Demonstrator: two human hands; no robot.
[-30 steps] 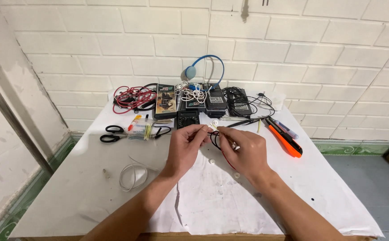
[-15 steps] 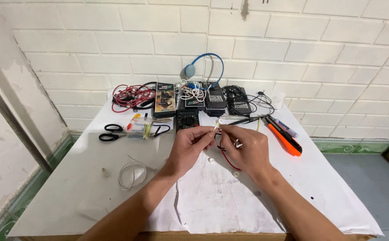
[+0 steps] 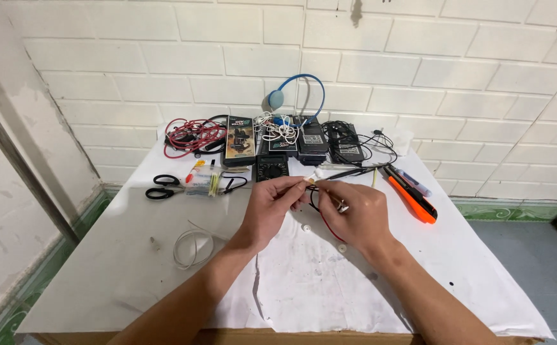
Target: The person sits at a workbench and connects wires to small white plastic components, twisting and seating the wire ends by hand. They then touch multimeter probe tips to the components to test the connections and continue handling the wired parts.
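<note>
My left hand (image 3: 272, 206) and right hand (image 3: 354, 214) pinch a small white part (image 3: 312, 179) with wires (image 3: 320, 207) above the tabletop (image 3: 119, 255).

Left hand (image 3: 271, 207) and right hand (image 3: 354, 214) together on a small white piece (image 3: 310, 180), above the white table (image 3: 99, 268).

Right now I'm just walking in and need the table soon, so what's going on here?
A person is working over a white table against a brick wall. The left hand and right hand meet at the middle, pinching a small white piece with thin red and black wires trailing under the right hand. Scissors, a coiled white wire, an orange utility knife and blue headphones lie around them.
</note>
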